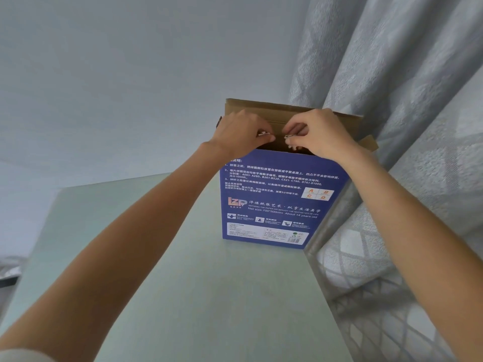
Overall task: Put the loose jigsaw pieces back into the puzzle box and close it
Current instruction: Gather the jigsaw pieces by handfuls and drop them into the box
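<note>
Blue puzzle box (277, 199) stands upright on pale green table (183, 283), near table's far right corner, printed side w/ white text facing camera. Top open: brown cardboard lid flap (261, 108) up behind the hands, smaller side flap (369, 142) sticking out at right. Both hands over the opening, close together but not touching. Left hand (241, 131) w/ fingers (266, 138) curled, pinching a few pale jigsaw pieces (262, 133) at the box mouth; exact no. of pieces can't tell, mostly hidden by the fingers. Right hand (321, 134) also curled, fingers (295, 126) gripping a small bunch of pieces (292, 142) that hang just above/inside the front edge of the opening, approx. at its middle. Pieces look whitish-grey, picture side not readable. Both forearms bare, reaching up from bottom of view; bit of white sleeve (21, 355) at lower left. Grey patterned curtain (392, 74) hangs right of box, just beside it; plain pale wall (117, 74) behind. Inside of box dark, contents not visible.
</note>
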The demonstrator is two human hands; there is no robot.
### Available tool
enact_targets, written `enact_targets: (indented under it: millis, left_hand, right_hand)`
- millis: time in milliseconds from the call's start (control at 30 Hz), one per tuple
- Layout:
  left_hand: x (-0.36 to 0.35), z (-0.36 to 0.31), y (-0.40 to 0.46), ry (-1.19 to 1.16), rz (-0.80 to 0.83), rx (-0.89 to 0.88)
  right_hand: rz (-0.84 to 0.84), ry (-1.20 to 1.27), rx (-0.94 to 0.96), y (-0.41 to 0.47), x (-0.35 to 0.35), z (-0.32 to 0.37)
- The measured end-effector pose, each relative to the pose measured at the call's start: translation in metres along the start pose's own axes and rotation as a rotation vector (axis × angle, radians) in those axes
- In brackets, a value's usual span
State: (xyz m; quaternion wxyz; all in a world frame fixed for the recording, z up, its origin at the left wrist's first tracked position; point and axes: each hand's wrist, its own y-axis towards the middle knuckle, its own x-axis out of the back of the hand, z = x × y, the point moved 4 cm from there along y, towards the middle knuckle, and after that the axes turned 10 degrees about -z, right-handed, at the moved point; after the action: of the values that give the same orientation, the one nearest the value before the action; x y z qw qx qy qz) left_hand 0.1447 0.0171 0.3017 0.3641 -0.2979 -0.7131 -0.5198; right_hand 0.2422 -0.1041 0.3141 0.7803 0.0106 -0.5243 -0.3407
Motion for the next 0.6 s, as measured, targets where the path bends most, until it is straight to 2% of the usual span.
enact_targets:
  millis: [167,267,333,467,533,600]
  left_hand:
    - [0.0,0.003,0.0,-0.145,-0.003,0.04]
    - [0.003,0.001,0.001,-0.208,-0.053,0.038]
    - [0.009,-0.003,-0.007,-0.215,-0.138,-0.009]
    - [0.03,-0.005,-0.069,-0.201,-0.477,-0.086]
    - [0.03,-0.003,-0.115,-0.199,-0.548,-0.07]
    - [0.024,0.001,-0.169,-0.215,-0.515,0.028]
  right_hand:
    - [-0.03,-0.006,0.025,-0.002,-0.003,0.0]
    - [-0.113,-0.007,0.054,-0.005,-0.001,0.003]
    - [-0.221,0.008,0.115,-0.015,0.002,0.011]
    - [-0.49,0.089,0.321,-0.068,-0.006,0.042]
    - [-0.517,0.104,0.346,-0.103,-0.03,0.051]
    - [-0.445,0.132,0.325,-0.139,-0.066,0.059]
